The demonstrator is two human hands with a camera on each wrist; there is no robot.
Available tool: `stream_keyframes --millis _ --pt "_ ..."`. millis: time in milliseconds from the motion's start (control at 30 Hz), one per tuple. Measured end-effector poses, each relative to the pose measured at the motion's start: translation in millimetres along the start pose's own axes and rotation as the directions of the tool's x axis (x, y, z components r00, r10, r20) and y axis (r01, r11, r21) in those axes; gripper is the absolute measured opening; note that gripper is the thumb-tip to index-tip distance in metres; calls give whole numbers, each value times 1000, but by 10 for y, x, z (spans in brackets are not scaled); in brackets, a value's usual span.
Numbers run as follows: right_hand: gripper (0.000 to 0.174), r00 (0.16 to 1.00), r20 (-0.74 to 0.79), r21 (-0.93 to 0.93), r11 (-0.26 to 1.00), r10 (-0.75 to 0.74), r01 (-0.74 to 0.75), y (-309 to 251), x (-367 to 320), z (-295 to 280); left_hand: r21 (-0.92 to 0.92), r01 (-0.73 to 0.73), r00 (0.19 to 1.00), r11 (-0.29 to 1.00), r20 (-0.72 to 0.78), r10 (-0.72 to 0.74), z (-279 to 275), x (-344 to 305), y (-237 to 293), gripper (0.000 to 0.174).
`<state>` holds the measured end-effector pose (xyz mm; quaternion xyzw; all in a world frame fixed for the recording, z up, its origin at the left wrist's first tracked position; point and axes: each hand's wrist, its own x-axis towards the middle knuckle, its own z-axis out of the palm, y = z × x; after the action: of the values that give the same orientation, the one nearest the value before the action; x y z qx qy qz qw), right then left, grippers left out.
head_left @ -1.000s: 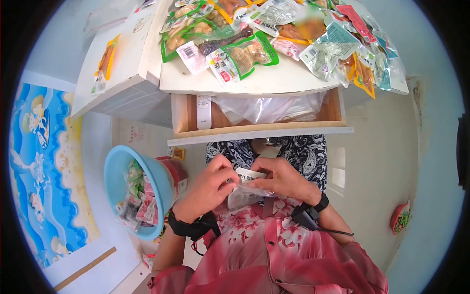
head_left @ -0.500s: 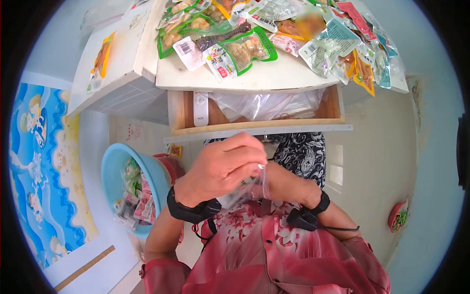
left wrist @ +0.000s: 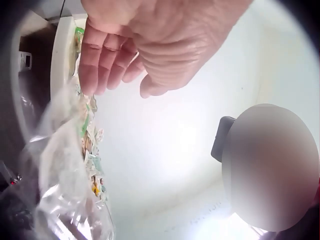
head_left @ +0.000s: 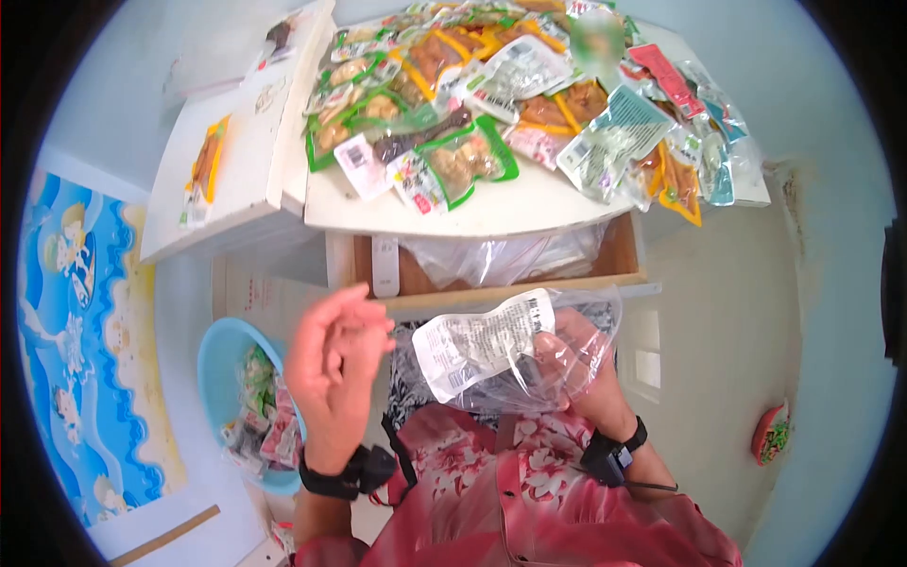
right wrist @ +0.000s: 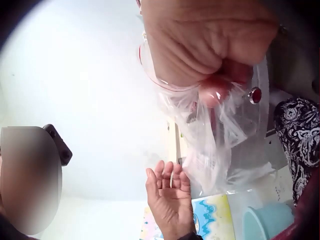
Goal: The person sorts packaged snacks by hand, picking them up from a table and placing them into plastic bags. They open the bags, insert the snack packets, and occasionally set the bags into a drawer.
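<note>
My right hand grips a clear plastic bag, and its film covers the fingers. Within the bag's outline lies a packet with a white printed label, tilted up to the right. The right wrist view shows the thumb curled against crinkled plastic, a red line along the bag's edge and a red-stoned ring behind. My left hand is raised to the left of the bag, apart from it and holding nothing; its relaxed fingers show in the left wrist view.
A pulled-out drawer with clear bags and a white remote-like device is just beyond the hands. Sealed food packets crowd the white tabletop above. To the left, a blue basin holds packets; one packet lies on the side surface.
Both hands were together at the bag. The left hand crossed over the right one, then let go and moved left. The right hand now holds the bag higher, with the label showing.
</note>
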<state>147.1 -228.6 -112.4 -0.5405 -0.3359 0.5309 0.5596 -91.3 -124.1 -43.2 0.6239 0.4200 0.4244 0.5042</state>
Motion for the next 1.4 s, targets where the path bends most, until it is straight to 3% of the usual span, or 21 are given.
stream_keyframes --millis 67,100,167,200,333,367,467,567,633,767,867,1033,1133,1167,1267,1400 --pt "23 996 -87 54 999 1 4 -136 -11 36 15 24 1000 1000 14 -25 81 -79 -46 49" --pt "23 994 -105 66 998 -9 16 -184 1 66 44 65 998 997 6 -65 134 -99 -81 64" --pt "24 997 -77 145 989 18 -6 -240 18 61 -145 148 989 978 51 -142 309 -88 -89 67" --pt "24 998 -54 95 995 -18 23 -226 30 74 -235 193 980 953 84 -178 350 -75 -90 68" --pt "27 995 4 -34 994 -102 103 -104 102 67 -382 483 860 787 378 -344 282 53 -125 43" --pt "27 996 7 -17 995 -93 93 -112 120 44 -398 457 876 796 359 -323 292 61 -155 32" --pt "24 1000 15 -97 995 23 -21 -153 83 -78 -443 441 878 780 392 -274 331 58 -266 31" --pt "23 1000 23 98 995 1 -3 -88 129 -34 -129 332 892 935 365 -267 345 52 -207 31" --pt "23 1000 -9 152 988 -19 20 -28 118 30 -190 420 868 887 368 -332 315 75 -252 32" --pt "26 988 86 -76 988 -129 136 -55 109 -18 -355 618 766 701 472 -436 258 114 -221 39" --pt "26 994 76 -119 990 -73 81 -112 170 -61 -252 517 807 818 462 -368 349 131 -91 45" --pt "17 985 9 -17 985 -169 170 -164 337 -153 -393 534 826 749 433 -361 383 195 -116 47" --pt "14 972 -73 -130 969 -221 211 -148 455 -324 -445 572 814 689 415 -407 306 177 -154 46" --pt "14 982 -91 -253 958 -166 139 -302 443 -342 -431 567 814 702 420 -400 280 168 -173 49" --pt "14 877 -116 -352 845 -466 403 -437 625 -418 -510 493 870 705 283 -404 271 156 -165 51" --pt "10 829 -154 -447 786 -537 427 -1067 988 -459 -554 372 921 745 121 -370 260 257 -226 46"
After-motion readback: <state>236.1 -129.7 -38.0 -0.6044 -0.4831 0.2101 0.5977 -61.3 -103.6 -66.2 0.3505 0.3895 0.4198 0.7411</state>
